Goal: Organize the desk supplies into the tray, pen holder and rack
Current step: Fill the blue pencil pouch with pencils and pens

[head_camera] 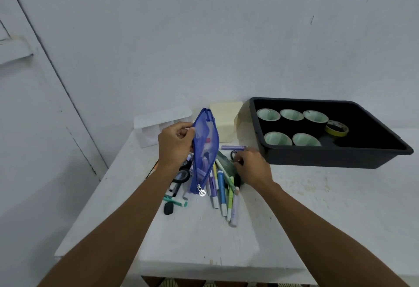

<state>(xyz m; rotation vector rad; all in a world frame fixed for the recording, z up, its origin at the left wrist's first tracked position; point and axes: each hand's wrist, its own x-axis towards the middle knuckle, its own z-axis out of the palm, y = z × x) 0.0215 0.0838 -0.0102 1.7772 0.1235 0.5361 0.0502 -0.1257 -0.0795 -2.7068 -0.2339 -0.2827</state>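
Note:
My left hand point(175, 144) grips the edge of a blue mesh zip pouch point(204, 150) and holds it upright above a heap of pens and markers point(223, 191) on the white desk point(204, 237). A few items still show inside the pouch. My right hand point(251, 166) is curled over the right side of the heap, by a pair of scissors point(233, 154); what its fingers pinch is hidden. A black tray point(328, 155) at the right holds several black tape rolls point(292, 115) and a yellow one point(337, 128).
A clear plastic rack point(158, 125) and a cream box point(224, 121) stand at the back against the wall. A black tape roll point(181, 175), a black eraser point(168, 208) and a purple marker point(233, 147) lie around the heap. The desk's left edge runs diagonally.

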